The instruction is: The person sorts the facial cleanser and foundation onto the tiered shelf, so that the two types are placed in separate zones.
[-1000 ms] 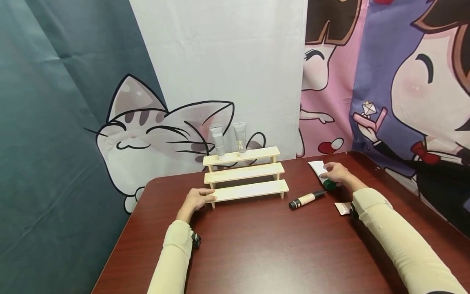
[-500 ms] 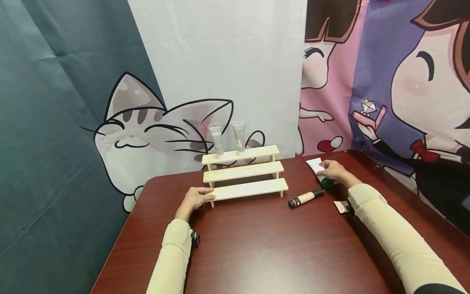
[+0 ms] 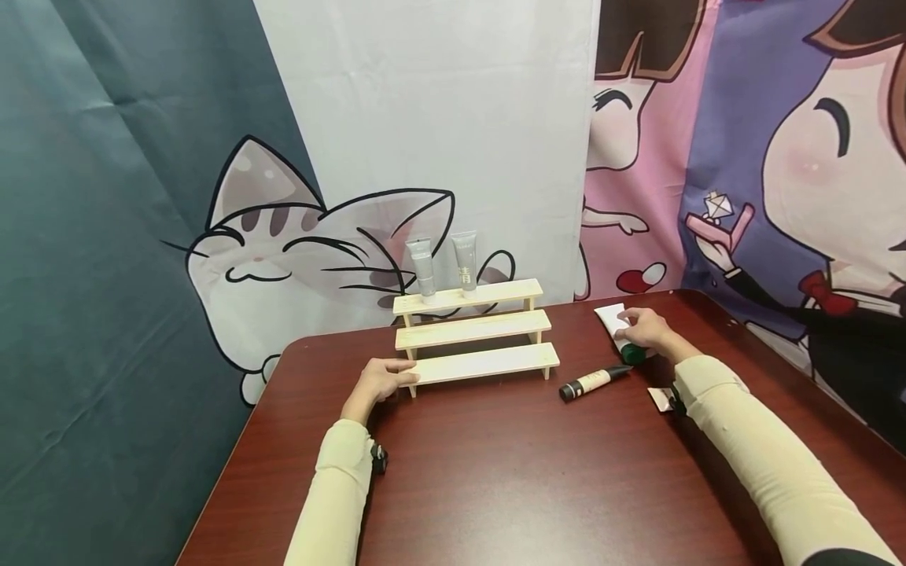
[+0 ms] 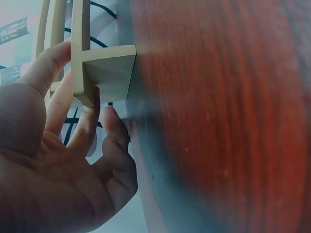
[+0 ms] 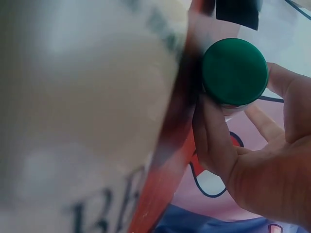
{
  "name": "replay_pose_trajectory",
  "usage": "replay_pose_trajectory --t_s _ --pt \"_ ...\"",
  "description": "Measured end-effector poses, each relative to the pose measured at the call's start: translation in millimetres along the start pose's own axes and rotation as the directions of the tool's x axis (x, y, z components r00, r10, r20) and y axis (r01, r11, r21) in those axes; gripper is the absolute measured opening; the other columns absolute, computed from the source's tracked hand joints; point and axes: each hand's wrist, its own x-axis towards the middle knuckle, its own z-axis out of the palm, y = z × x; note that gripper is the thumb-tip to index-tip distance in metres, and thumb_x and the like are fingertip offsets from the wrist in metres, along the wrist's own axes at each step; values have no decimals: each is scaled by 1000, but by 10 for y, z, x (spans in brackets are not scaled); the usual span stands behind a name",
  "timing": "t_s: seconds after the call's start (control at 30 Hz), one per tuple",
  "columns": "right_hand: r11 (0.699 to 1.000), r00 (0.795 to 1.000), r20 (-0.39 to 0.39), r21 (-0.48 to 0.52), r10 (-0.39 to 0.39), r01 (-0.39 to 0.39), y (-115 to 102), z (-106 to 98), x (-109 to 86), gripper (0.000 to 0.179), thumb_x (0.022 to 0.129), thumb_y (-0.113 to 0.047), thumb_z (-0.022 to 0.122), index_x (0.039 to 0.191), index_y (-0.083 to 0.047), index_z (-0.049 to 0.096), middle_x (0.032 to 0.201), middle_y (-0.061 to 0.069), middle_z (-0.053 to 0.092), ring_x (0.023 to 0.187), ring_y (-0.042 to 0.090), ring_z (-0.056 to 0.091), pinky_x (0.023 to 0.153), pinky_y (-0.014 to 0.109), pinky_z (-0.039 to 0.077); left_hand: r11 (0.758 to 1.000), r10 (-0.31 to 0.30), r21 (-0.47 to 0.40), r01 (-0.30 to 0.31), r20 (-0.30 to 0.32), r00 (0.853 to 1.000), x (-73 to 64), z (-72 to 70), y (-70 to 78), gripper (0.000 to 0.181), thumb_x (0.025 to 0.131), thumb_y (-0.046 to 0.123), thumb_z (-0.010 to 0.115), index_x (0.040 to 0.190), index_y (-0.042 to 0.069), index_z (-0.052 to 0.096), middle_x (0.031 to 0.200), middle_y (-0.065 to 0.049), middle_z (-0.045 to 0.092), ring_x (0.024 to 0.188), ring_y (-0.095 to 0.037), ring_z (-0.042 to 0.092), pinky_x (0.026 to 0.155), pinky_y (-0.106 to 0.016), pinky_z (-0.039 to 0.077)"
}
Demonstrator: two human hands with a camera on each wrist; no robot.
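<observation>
My left hand holds the left end of the lowest plank of a three-tier wooden display stand. In the left wrist view the thumb lies on top of the plank and fingers reach beneath it. At the right, my right hand grips a white squeeze tube lying on the table, its green cap towards me. Thumb and fingers stand on either side of the tube in the right wrist view. Two clear-grey tubes, one on the left and one on the right, stand upright on the top tier.
A black tube with a beige label lies on the brown table, right of the stand. Beside my right wrist lies a small pale tube, partly hidden. It looms large and blurred in the right wrist view. A cartoon-printed cloth hangs behind the table.
</observation>
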Motion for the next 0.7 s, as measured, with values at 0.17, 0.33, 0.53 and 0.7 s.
replay_pose_trajectory --t_s 0.17,0.33,0.53,0.7 --pt "1000 999 -21 -2 -25 24 -68 -10 -3 53 85 -20 72 129 5 57 132 38 50 116 57 45 98 63 37 1000 -4 3 4 2 1000 14 -2 -2 36 80 25 84 115 23 78 111 -10 69 51 -13 47 45 -25 33" --pt "998 997 -47 -5 -62 61 -184 -24 13 55 84 -20 73 130 4 56 131 38 51 115 56 47 98 62 38 1000 -1 -4 1 -5 1000 11 -6 -11 35 80 25 84 115 22 77 117 -12 67 54 -15 52 46 -25 36" --pt "995 993 -68 -20 -101 100 -332 -41 12 56 85 -21 72 133 4 55 126 38 55 99 47 56 79 48 49 1000 -1 16 2 -7 1000 13 2 -8 35 80 27 84 114 24 78 112 -11 68 53 -14 52 45 -24 34" --pt "993 989 -87 6 -120 121 -463 -47 7 58 85 -20 72 136 3 55 110 32 65 89 36 62 64 30 45 1000 -7 20 7 -9 1000 2 -5 -1 35 80 27 84 114 24 78 112 -11 68 53 -14 50 45 -24 34"
